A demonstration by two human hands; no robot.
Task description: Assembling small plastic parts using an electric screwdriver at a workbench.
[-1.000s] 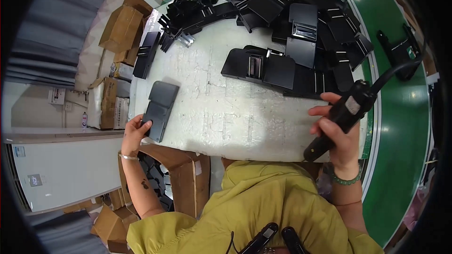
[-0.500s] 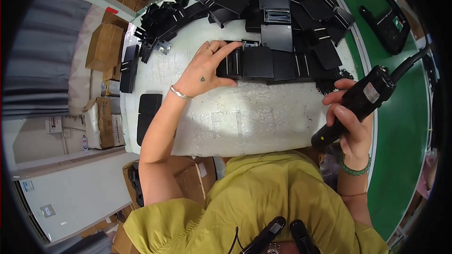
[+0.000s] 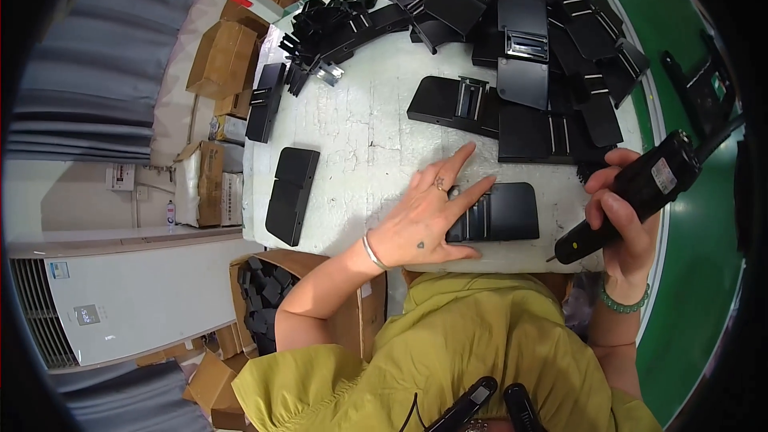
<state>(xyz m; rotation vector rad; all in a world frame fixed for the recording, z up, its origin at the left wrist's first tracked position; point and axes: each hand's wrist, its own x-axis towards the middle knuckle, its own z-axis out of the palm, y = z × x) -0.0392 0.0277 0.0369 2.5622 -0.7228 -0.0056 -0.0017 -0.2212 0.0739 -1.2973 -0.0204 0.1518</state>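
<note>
My right hand [image 3: 630, 232] is wrapped round a black electric screwdriver [image 3: 628, 196], tilted so its thin bit points down and left near the table's front edge. The screwdriver's cord runs off to the upper right. Close to that edge lies a black plastic part [image 3: 512, 212] with a flat plate and metal rods. My left hand [image 3: 428, 220] grips its left end, thumb on the near side and index finger on the far side; the palm covers some of it. Farther back, another black part [image 3: 448, 104] with a metal-railed slot lies against the pile.
A pile of black parts [image 3: 584, 32] fills the far right of the white-covered table [image 3: 360, 120]. Small black pieces [image 3: 320, 28] are heaped far left. Two black parts, one a flat block [image 3: 292, 196], lie at the left. A carton [image 3: 304, 264] of black pieces stands below.
My left hand has brought a black part from the row toward the table's front edge. The screwdriver stays in my right hand. The whole view has shifted.
</note>
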